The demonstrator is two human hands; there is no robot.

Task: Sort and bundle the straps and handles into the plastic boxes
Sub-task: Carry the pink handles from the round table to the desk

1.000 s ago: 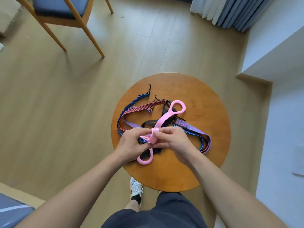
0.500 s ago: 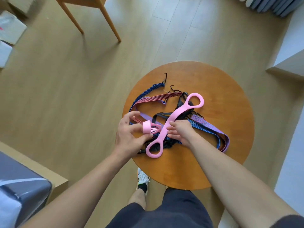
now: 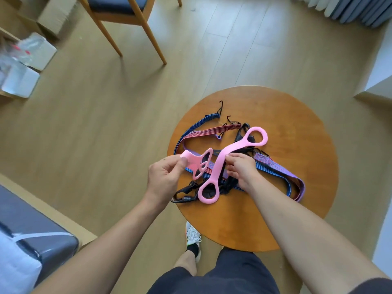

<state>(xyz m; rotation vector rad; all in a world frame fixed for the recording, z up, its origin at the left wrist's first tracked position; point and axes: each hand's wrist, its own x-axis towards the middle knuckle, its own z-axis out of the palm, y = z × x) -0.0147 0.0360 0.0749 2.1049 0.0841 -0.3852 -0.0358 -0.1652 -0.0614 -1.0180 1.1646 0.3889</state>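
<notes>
At the far left, a cardboard box (image 3: 53, 15) and pale wrapped items (image 3: 21, 66) sit on the floor, too blurred to identify. A grey cushioned seat (image 3: 31, 240) occupies the lower left corner. A wooden chair (image 3: 127, 24) stands at the upper left of centre. The left hand (image 3: 164, 177) is raised at the left edge of the round tabletop (image 3: 297, 219), with thumb and curled forefinger pinching one end of a small pink handle (image 3: 196, 164); the handle's open, looped end points toward the strap pile and hangs just above it. On the tabletop lies a tangle of straps: a blue strap (image 3: 195, 127) with black hooks at its far end, a red strap (image 3: 212, 131) just beside it, and black straps with buckles (image 3: 185, 197) at the near-left edge of the pile. A long pink handle (image 3: 220, 166) with a loop at each end lies diagonally across the pile, one loop near the person, the other toward the far right. The right hand (image 3: 240, 169) holds the middle bar of this handle, thumb and curled fingers closed on it. A purple strap (image 3: 282, 174) runs out to the right from beneath that hand, paired with a blue-edged band. A white shoe (image 3: 192, 235) shows below the tabletop's near rim. A grey curtain (image 3: 350, 9) hangs at the upper right.
</notes>
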